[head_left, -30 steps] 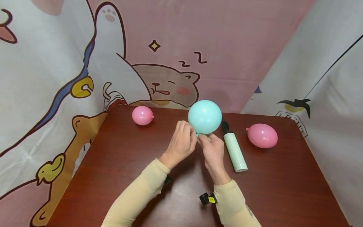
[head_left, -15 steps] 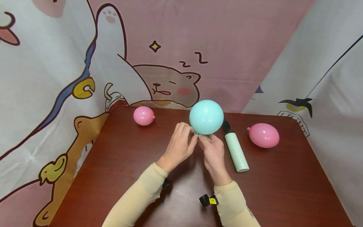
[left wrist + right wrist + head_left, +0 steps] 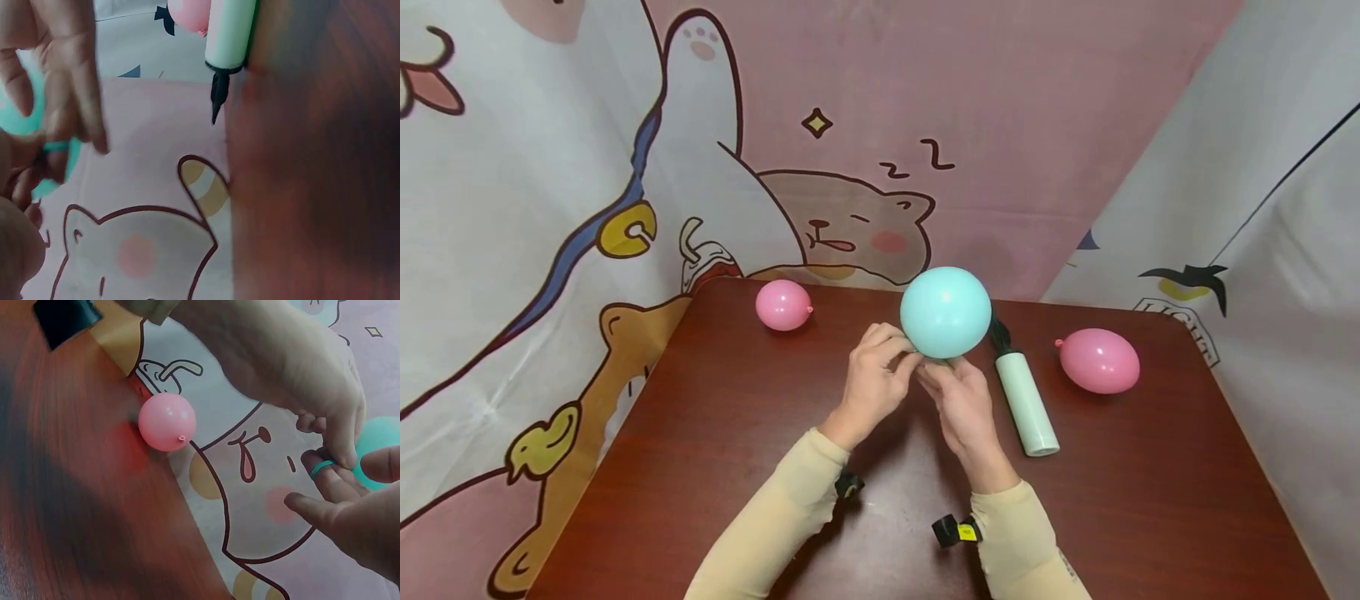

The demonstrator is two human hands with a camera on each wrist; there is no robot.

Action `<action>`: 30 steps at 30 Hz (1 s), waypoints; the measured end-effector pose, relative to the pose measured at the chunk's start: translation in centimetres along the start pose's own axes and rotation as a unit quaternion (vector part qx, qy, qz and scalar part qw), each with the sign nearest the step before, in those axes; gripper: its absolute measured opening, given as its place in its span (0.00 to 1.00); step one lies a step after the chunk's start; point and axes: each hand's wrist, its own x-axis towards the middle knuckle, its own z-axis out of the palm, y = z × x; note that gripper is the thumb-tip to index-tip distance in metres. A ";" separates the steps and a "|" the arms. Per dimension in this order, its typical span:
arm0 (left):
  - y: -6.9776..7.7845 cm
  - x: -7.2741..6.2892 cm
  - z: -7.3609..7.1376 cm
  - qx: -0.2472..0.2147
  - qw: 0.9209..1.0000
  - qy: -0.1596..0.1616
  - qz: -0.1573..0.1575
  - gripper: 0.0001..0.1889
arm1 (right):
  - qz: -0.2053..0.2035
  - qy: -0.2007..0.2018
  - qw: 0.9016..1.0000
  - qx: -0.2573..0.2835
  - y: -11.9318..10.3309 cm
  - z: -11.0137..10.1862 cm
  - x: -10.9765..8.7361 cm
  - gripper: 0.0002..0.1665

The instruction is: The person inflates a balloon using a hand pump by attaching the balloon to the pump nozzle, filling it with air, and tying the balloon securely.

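A light teal balloon, inflated and round, is held above the table between both hands. My left hand pinches the balloon's neck with thumb and fingertips, just under its lower left side. From the right, my right hand holds the balloon near its base, thumb and fingers close to the left fingertips. The stretched neck loops round one right-hand finger in the right wrist view. That same teal band shows in the left wrist view, where the other right-hand fingers extend fairly straight. In the head view, the hands mostly hide the neck.
A pale green hand pump with a black nozzle lies just right of the right hand. One pink balloon sits at the back left of the brown table, another pink balloon at the right. A printed cloth hangs behind.
The teal neck, visible between the fingertips earlier, is now mostly hidden in the head view. The right fingers have shifted slightly under the balloon. Balloon and hands stay nearly in place.
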 end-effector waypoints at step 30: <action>1.0 0.1 2.5 -0.015 0.956 0.057 -0.288 0.05 | -0.081 0.042 0.993 -0.068 0.3 1.9 -0.5 0.32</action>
